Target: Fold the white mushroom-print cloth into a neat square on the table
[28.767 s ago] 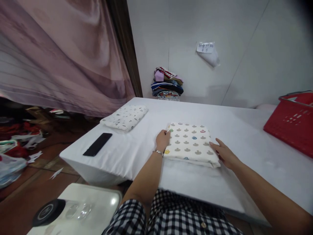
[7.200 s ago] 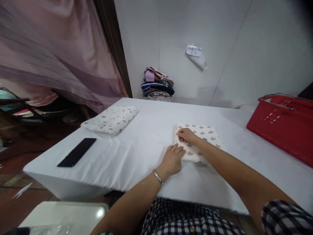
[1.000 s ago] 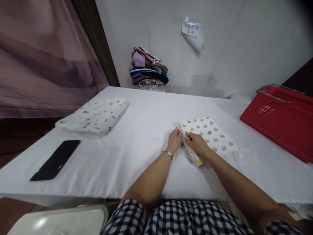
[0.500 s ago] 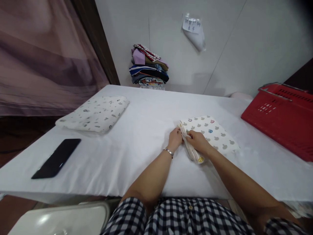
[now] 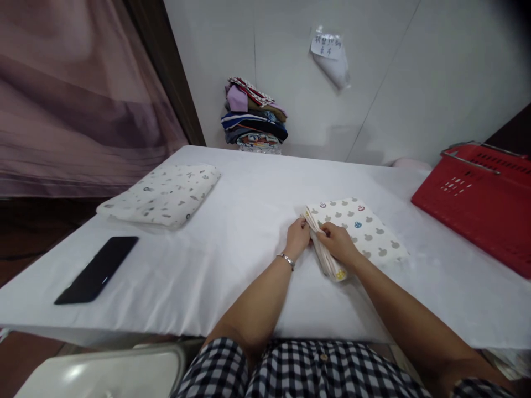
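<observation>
A folded white cloth (image 5: 369,229) with grey, red and blue mushroom prints lies on the white-covered table (image 5: 249,199), right of the middle. Its layered near-left edge is raised a little. My left hand (image 5: 298,236) is closed at that edge, its fingertips partly hidden against the layers. From the other side my right hand (image 5: 337,240) pinches the layers, thumb toward the left hand. Farther left lies another folded white cloth (image 5: 166,193) with small grey prints, away from both hands.
A black phone (image 5: 97,270) lies flat at the front left. The red basket (image 5: 477,204) stands at the right side. Beyond the far edge is a stack of folded clothes (image 5: 255,116), with a labelled plastic bag (image 5: 329,55) on the wall. A white chair (image 5: 103,373) is at the lower left.
Both hands stay at the same edge of the mushroom-print cloth with almost no movement. The whole view has shifted very slightly.
</observation>
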